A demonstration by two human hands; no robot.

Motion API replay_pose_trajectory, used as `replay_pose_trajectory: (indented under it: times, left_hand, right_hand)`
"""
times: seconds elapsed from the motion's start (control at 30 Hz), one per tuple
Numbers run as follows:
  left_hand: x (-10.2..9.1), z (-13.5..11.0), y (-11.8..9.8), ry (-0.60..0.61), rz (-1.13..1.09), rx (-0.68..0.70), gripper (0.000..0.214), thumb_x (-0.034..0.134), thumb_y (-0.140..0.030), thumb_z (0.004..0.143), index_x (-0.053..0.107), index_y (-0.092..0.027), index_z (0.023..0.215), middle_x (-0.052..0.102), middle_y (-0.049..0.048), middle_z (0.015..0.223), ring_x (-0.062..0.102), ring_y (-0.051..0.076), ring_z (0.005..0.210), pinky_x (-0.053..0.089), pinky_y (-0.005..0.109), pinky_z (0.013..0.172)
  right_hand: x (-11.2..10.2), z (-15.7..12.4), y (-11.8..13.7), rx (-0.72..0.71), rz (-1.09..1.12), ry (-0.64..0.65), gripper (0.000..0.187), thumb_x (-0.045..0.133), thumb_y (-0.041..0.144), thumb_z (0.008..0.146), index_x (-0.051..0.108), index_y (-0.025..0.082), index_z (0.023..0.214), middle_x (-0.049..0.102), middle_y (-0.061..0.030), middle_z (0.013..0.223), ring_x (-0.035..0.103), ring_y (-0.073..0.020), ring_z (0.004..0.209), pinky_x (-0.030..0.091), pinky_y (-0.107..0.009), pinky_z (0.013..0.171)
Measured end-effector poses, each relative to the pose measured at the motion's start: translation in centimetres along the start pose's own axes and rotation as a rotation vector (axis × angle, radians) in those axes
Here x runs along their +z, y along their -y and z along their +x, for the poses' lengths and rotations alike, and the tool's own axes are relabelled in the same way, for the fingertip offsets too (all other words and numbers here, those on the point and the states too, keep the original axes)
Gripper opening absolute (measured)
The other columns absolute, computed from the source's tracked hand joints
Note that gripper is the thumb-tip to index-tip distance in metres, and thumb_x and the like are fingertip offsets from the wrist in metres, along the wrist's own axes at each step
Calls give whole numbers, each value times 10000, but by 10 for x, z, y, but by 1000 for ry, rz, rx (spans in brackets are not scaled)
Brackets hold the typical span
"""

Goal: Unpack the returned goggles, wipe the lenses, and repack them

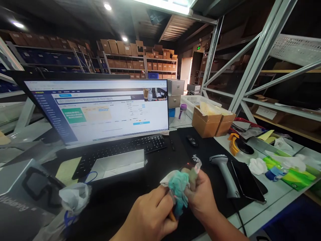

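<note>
My left hand point(151, 212) is closed around a crumpled teal cloth point(179, 184), with a white fold point(168, 178) bunched at its upper left. A bit of orange point(172, 216) shows below the left fingers; its kind is unclear. Pressed up against the cloth from the other side, my right hand point(203, 195) is closed on a small object point(197, 168) with a pale, see-through tip. That object is blurred and mostly covered by the fingers. Both hands are held together over a black desk mat point(120, 204).
Behind the hands stand an open white box point(120, 164), a keyboard point(147, 144) and a monitor point(117, 113). To the right are a mouse point(192, 140), a barcode scanner point(225, 175), a phone point(247, 180) and a tape dispenser point(242, 147). A grey box point(22, 194) and plastic bag point(75, 197) lie left.
</note>
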State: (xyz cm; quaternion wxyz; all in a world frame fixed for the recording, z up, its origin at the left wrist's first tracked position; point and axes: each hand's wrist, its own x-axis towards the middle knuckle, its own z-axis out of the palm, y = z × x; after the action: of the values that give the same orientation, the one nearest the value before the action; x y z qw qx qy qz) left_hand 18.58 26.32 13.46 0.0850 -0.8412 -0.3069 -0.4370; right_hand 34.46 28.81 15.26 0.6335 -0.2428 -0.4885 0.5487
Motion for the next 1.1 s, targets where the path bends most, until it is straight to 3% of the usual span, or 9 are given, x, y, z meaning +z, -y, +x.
replay_pose_trajectory:
  times: [0.17,0.3,0.43,0.5,0.6,0.73,0.83,0.97,1.1]
  left_hand:
    - [1,0,3,82,49,-30,157,508,-62,764,531,-206,822,541,-2,743,468,128,543,358,240,469]
    - [1,-1,5,102,46,-65,205,517,-73,763,558,-208,911,571,6,806,513,134,583,406,228,492]
    - [-4,2,6,100,25,-100,200,517,-71,760,547,-210,900,554,-6,789,501,129,579,416,220,491]
    - [-7,3,6,104,16,-94,222,509,-63,747,544,-213,906,554,-8,787,506,132,585,421,219,488]
    - [-6,3,5,144,15,-83,236,514,-64,725,540,-214,906,550,-8,779,509,137,591,420,219,478]
    - [-2,0,2,118,49,-45,241,506,-54,689,512,-212,871,551,-4,776,522,145,600,421,223,473]
    - [-1,-1,0,95,56,-26,251,486,-44,671,505,-211,858,566,2,797,544,151,607,441,232,476]
    - [-2,0,-1,78,42,-46,242,477,-41,677,507,-205,853,574,11,803,564,155,617,459,230,480]
    - [-2,1,-3,65,58,-62,254,469,-44,693,527,-204,881,581,11,800,546,144,582,455,223,469]
  right_hand:
    - [0,6,-5,372,484,-105,426,934,264,557,535,187,683,540,54,631,490,-77,560,471,-175,547]
    - [-10,9,-3,482,627,-82,317,891,199,583,641,185,777,638,31,739,605,-102,665,553,-212,680]
    - [-13,5,-2,459,563,8,444,892,248,598,706,189,997,709,-24,946,675,-155,863,571,-275,845]
    - [-11,3,-3,440,525,18,514,926,272,569,704,202,1027,707,-36,975,678,-169,872,573,-288,837]
    - [-5,0,-3,381,463,-58,449,948,229,541,684,230,904,675,4,855,645,-137,733,564,-249,701]
    - [-4,-4,-1,289,324,-57,421,938,203,545,529,192,645,495,55,612,452,-82,535,424,-182,489]
    - [-10,-7,-2,206,165,-36,433,920,167,541,492,182,610,476,55,605,415,-81,541,397,-179,488]
    - [-16,-10,-6,79,-94,-58,297,885,155,569,605,181,662,577,22,651,510,-112,591,450,-205,547]
    - [-16,-11,-5,34,-139,-56,289,884,134,554,617,183,650,584,20,619,518,-112,574,463,-207,560]
